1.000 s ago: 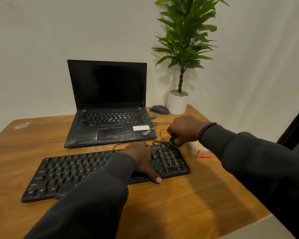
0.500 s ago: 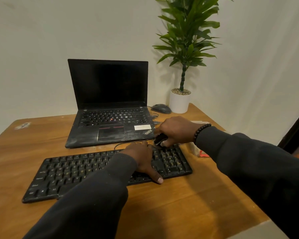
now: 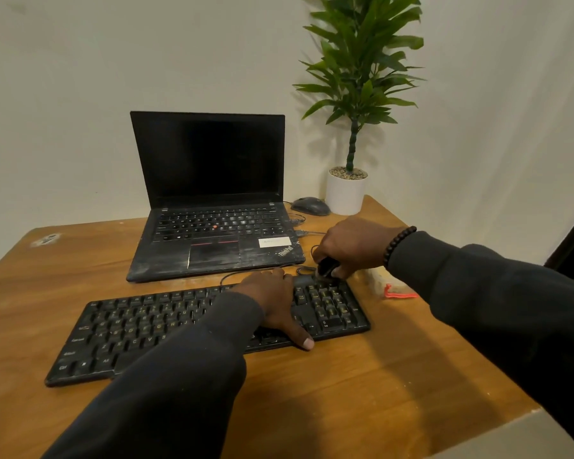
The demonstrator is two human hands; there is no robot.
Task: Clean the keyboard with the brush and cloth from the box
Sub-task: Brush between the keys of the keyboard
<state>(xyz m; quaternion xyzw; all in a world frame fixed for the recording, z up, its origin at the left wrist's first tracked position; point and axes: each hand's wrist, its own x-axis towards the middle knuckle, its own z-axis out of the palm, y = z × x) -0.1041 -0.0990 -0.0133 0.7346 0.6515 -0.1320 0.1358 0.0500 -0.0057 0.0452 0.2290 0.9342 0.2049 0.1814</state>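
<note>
A black, dusty keyboard [image 3: 130, 329] lies across the wooden table in front of me. My left hand [image 3: 275, 299] rests flat on its right half, thumb hooked over the front edge, holding it down. My right hand [image 3: 352, 246] is closed around a small black brush [image 3: 325, 268], whose tip touches the top edge of the number pad. A pale box or cloth bundle with a red string [image 3: 391, 288] lies just right of the keyboard, mostly hidden behind my right sleeve.
An open black laptop [image 3: 212, 226] stands behind the keyboard, with cables running from its right side. A dark mouse [image 3: 310, 206] and a potted plant in a white pot [image 3: 345, 193] sit at the back right corner. The table edge [image 3: 478, 438] runs close at the right front.
My right hand with the brush has swept left and back along the top of the number pad. My left hand has stayed in place on the keyboard.
</note>
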